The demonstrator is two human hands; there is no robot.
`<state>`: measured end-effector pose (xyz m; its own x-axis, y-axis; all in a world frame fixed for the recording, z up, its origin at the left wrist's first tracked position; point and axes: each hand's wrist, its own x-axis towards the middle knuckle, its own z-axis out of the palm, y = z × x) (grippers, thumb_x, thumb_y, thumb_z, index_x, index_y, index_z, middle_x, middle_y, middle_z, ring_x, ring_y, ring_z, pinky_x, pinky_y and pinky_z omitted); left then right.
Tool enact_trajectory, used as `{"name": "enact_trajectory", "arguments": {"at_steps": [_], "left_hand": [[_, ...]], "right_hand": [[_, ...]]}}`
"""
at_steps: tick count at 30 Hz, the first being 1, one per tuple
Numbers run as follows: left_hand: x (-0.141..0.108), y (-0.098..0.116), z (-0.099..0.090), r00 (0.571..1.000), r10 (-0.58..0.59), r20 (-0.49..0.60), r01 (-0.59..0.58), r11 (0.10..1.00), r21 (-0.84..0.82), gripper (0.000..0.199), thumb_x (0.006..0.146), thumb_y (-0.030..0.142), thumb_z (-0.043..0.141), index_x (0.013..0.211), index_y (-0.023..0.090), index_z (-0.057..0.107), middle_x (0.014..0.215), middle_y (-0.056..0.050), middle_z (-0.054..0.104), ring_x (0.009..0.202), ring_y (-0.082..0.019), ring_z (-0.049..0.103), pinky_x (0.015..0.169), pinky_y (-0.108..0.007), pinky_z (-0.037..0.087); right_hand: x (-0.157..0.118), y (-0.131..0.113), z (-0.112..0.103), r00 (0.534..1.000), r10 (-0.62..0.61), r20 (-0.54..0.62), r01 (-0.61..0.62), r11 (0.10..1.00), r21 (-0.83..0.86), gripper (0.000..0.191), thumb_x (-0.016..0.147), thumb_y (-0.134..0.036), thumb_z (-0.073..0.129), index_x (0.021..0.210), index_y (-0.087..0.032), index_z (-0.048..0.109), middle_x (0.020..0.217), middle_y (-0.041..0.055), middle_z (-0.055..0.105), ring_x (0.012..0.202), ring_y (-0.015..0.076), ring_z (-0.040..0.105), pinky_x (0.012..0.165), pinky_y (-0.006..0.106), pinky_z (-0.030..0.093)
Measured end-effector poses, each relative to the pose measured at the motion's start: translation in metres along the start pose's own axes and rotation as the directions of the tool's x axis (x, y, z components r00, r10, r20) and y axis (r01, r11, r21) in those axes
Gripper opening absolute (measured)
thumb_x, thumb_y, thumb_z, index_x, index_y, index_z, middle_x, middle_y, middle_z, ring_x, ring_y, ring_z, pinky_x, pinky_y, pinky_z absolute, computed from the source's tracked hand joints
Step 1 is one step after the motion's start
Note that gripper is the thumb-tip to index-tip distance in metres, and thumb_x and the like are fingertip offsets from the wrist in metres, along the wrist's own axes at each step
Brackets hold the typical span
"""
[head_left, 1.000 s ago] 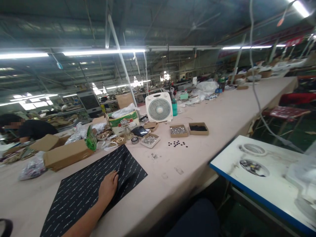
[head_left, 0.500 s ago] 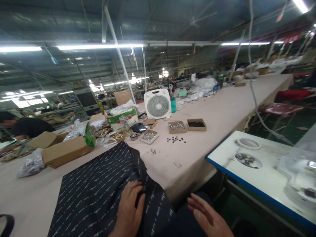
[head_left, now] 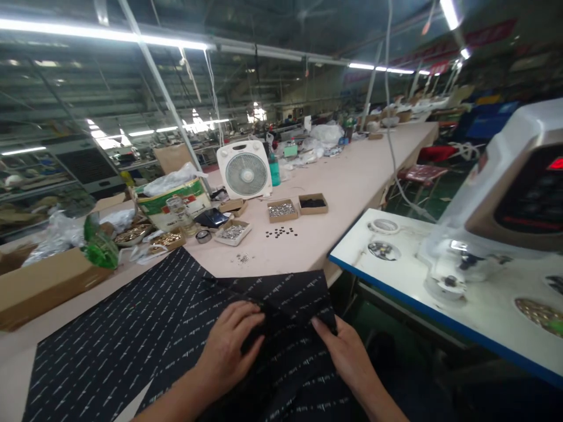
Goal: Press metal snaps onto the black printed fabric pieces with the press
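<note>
A dark fabric [head_left: 118,328] with rows of small white script covers the near edge of the table and hangs over toward me. My left hand [head_left: 233,346] lies on it at the middle, its fingers curled into a fold; the fingertips are partly hidden in the dark cloth. At the fabric's right edge my right hand [head_left: 349,351] is closed on the cloth, thumb on top and the other fingers underneath. Beyond the hands, small black discs [head_left: 281,232] and a scatter of tiny silver pieces [head_left: 241,258] lie on the table.
Right of me stands a white machine [head_left: 479,193] on a blue-edged worktop [head_left: 352,249]. Small cardboard trays [head_left: 313,204] of metal and black parts sit on the pinkish table [head_left: 369,170], before a white fan [head_left: 245,170]. A cardboard box [head_left: 48,293] is at left.
My right hand, open and apart from the cloth before, now grips its right edge. That part of the fabric has been lifted and spread rightward. The view has turned to the right.
</note>
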<state>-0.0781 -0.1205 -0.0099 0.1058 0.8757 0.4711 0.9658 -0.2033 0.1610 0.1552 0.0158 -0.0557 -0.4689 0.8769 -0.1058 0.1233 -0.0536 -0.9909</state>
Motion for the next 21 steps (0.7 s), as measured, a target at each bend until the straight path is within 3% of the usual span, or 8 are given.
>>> {"name": "enact_trajectory", "arguments": {"at_steps": [3,6,10,13,15,16,18,21], "left_hand": [[0.025,-0.036,-0.008,0.995,-0.042,-0.095,0.057,0.985,0.162,0.063,0.088,0.029,0.068,0.144,0.020,0.043,0.146,-0.014,0.051,0.137,-0.030,0.045,0.115,-0.050,0.041],[0.052,-0.067,-0.003,0.995,-0.092,0.026,0.086,0.982,0.167,0.090,0.074,0.036,0.079,0.150,0.012,0.036,0.156,-0.021,0.041,0.144,-0.037,0.037,0.119,-0.057,0.033],[0.077,-0.078,0.009,0.907,-0.176,0.383,0.182,0.983,0.020,0.044,0.082,0.024,0.062,0.126,0.016,0.063,0.118,-0.012,0.072,0.112,-0.029,0.065,0.102,-0.046,0.048],[0.090,-0.063,0.014,0.866,-0.111,0.488,0.159,0.986,-0.058,0.028,0.084,0.017,0.052,0.105,0.022,0.071,0.101,-0.004,0.075,0.094,-0.021,0.069,0.084,-0.032,0.051],[0.099,-0.046,0.015,0.854,-0.078,0.515,0.150,0.983,-0.101,0.029,0.082,0.015,0.051,0.103,0.022,0.069,0.101,-0.004,0.075,0.093,-0.020,0.068,0.081,-0.029,0.049],[0.103,-0.037,0.014,0.851,-0.068,0.520,0.153,0.981,-0.122,0.030,0.081,0.014,0.050,0.104,0.022,0.068,0.102,-0.004,0.074,0.094,-0.020,0.067,0.081,-0.029,0.048],[0.111,-0.019,0.012,0.849,-0.058,0.525,0.166,0.973,-0.160,0.031,0.080,0.013,0.049,0.103,0.021,0.067,0.101,-0.005,0.073,0.093,-0.021,0.066,0.080,-0.029,0.047],[0.118,-0.001,0.004,0.841,-0.047,0.538,0.177,0.965,-0.193,0.021,0.082,0.020,0.052,0.098,0.021,0.067,0.094,-0.003,0.072,0.088,-0.020,0.065,0.075,-0.028,0.044]], "right_hand": [[0.005,0.013,-0.009,1.000,0.024,-0.006,-0.024,0.998,0.054,0.051,0.084,-0.063,0.065,0.106,-0.018,0.076,0.103,0.0094,0.078,0.104,0.0367,0.069,0.090,0.043,0.053],[0.010,0.024,-0.017,1.000,-0.002,0.007,0.002,0.999,0.049,0.047,0.086,-0.061,0.063,0.097,-0.017,0.076,0.097,0.0087,0.078,0.098,0.0347,0.069,0.088,0.042,0.053],[0.002,0.013,-0.027,0.973,-0.160,-0.167,0.127,0.973,-0.191,0.041,0.085,-0.051,0.066,0.108,-0.019,0.073,0.108,0.0110,0.075,0.104,0.0347,0.068,0.096,0.048,0.050],[-0.022,-0.026,-0.024,0.758,-0.577,-0.306,0.334,0.745,-0.578,0.057,0.084,-0.037,0.071,0.137,-0.019,0.058,0.141,0.0146,0.060,0.131,0.0366,0.053,0.112,0.055,0.038],[-0.034,-0.055,-0.014,0.636,-0.761,-0.132,0.443,0.499,-0.745,0.064,0.087,-0.028,0.070,0.146,-0.021,0.048,0.152,0.0141,0.050,0.142,0.0352,0.042,0.117,0.056,0.031],[-0.036,-0.067,-0.008,0.625,-0.781,-0.017,0.484,0.404,-0.776,0.067,0.087,-0.028,0.071,0.148,-0.021,0.046,0.154,0.0135,0.048,0.145,0.0349,0.038,0.119,0.056,0.028],[-0.029,-0.078,0.002,0.684,-0.716,0.140,0.517,0.341,-0.785,0.072,0.085,-0.028,0.073,0.150,-0.020,0.043,0.154,0.0144,0.047,0.146,0.0352,0.036,0.120,0.056,0.025],[-0.003,-0.066,0.008,0.852,-0.478,0.215,0.466,0.503,-0.728,0.058,0.083,-0.024,0.073,0.138,-0.018,0.056,0.135,0.0141,0.064,0.128,0.0332,0.055,0.109,0.050,0.038]]}}
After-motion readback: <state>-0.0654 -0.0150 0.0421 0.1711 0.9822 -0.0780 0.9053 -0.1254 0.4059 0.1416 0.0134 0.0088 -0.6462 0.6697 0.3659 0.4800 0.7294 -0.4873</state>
